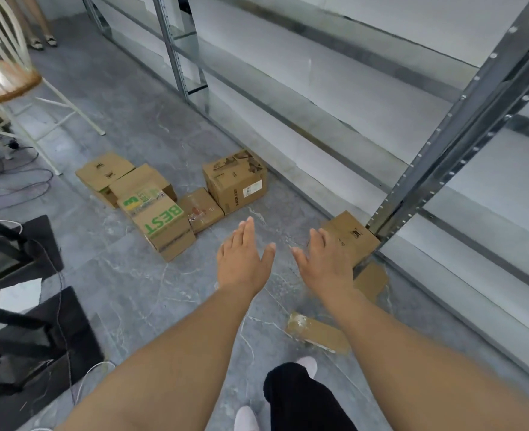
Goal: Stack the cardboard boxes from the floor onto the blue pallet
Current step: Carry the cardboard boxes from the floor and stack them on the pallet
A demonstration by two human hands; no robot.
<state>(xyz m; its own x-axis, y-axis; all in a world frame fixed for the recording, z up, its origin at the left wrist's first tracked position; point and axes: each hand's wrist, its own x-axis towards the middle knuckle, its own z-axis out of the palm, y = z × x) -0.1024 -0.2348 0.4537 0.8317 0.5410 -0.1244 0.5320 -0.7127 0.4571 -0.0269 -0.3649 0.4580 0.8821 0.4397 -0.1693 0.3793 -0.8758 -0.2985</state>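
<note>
Brown cardboard boxes (163, 225) lie scattered on the grey floor (126, 284); both hands, left (244, 259) and right (325, 262), reach out flat and empty, likely toward one.

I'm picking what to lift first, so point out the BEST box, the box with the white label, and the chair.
BEST box (163, 225): head view, on its printed top face.
White-label box (235, 185): head view, on its front side.
Chair (6, 84): head view, on its wooden seat.

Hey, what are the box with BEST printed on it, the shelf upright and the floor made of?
BEST box: brown corrugated cardboard, matte, taped seam. Shelf upright: grey metal, probably galvanised steel, with punched holes. Floor: grey veined tile or stone, slight sheen.
</note>
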